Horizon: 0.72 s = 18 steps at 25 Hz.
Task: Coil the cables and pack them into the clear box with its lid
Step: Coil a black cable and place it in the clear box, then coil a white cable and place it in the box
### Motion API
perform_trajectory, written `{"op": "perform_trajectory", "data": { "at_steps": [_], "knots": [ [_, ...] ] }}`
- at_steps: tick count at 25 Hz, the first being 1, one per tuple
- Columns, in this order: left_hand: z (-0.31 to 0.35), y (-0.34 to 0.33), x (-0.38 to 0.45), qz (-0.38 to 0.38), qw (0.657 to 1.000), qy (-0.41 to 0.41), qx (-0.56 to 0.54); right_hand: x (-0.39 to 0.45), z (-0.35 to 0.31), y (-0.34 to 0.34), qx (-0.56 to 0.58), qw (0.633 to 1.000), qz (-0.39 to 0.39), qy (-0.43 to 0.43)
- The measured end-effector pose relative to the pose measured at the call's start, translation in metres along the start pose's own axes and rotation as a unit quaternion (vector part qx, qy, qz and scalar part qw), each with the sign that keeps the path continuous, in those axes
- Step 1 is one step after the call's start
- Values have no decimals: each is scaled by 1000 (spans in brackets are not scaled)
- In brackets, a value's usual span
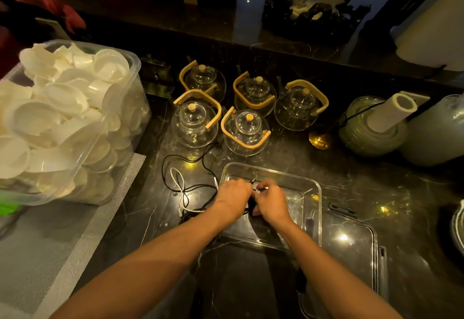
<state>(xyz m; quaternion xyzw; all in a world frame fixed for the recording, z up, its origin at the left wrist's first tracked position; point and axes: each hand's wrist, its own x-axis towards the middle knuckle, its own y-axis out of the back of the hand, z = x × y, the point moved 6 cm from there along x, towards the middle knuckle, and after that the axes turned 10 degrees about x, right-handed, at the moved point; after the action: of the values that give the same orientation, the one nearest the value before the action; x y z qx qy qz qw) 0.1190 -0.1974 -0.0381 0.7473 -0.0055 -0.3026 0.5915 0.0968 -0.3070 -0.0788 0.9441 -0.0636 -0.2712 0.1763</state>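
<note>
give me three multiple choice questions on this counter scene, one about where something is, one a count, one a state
1. Where does the lid lie?
A. on the clear box
B. on the counter, right of the clear box
C. inside the big tub

2. How many glass teapots stand behind the clear box?
A. three
B. five
C. seven

3. What state is the white cable in?
A. loose on the counter
B. coiled in the clear box
C. held in the right hand

Answers:
1 B, the lid lies flat beside the box's right wall.
2 B, five wooden handles show.
3 A, it sprawls left of the box, while left hand and right hand work the black cable.
</note>
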Motion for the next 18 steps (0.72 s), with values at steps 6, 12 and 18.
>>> {"op": "perform_trajectory", "data": {
  "at_steps": [6,12,18],
  "knots": [
    [-10,27,-25,129,982,-20,-138,-12,1,13,56,998,-28,9],
    [-102,-6,-78,176,924,107,-321,-34,-30,30,85,995,-50,32],
    [-101,-63,-102,44,985,38,-165,-60,-80,16,73,991,-74,85]
  ]
}}
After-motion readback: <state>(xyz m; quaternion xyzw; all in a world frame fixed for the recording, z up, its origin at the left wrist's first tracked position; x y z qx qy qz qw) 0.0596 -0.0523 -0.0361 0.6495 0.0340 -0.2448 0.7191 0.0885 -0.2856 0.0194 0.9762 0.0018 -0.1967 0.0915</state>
